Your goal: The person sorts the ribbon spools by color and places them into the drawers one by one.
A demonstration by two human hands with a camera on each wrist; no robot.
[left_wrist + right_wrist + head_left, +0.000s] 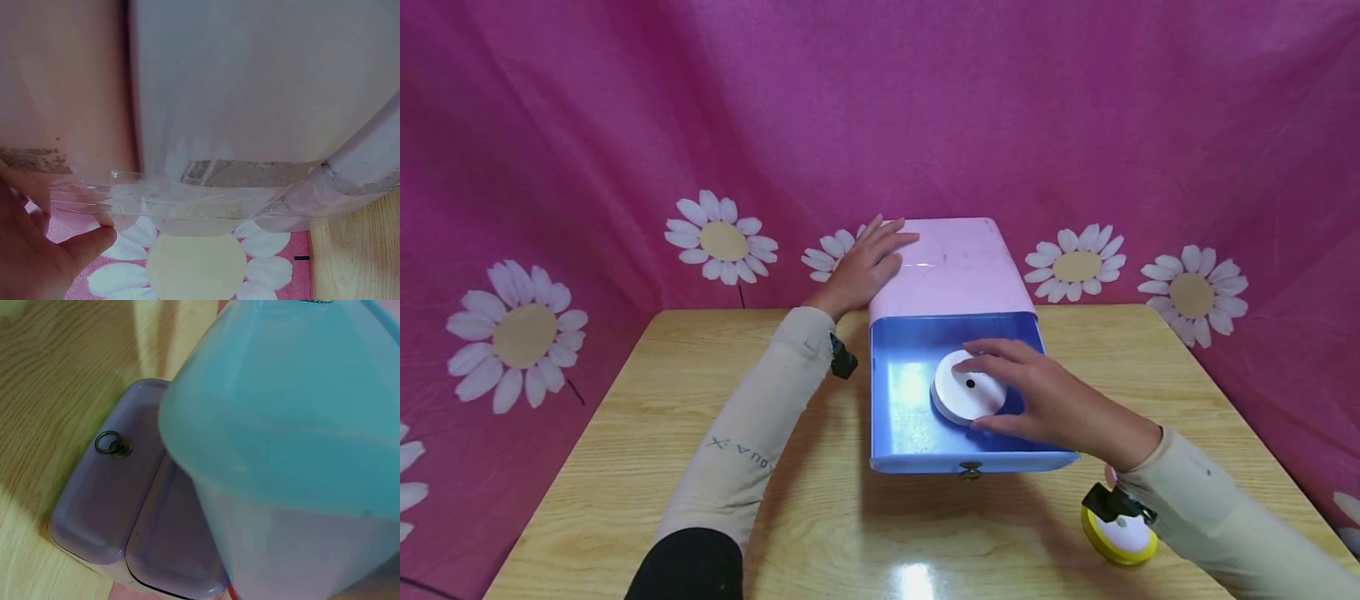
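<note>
A pink drawer chest (951,275) stands on the table, its blue top drawer (906,417) pulled out toward me. Over the chest's far left upper edge lies my left hand (867,265), fingers stretched across the pink top; its thumb and palm (50,250) show beside the chest in the left wrist view. Inside the drawer is a white spool (958,400), round, with a small dark centre hole. My right hand (1033,392) spans it from the right, fingers over the far part and thumb at the near rim. The right wrist view does not show that hand.
A yellow-rimmed spool (1120,542) lies on the wooden table (985,550), partly behind my right wrist. Closed purple drawers (103,494) with a ring pull (111,444) sit below the blue drawer. A pink cloth (955,108) with daisies hangs behind.
</note>
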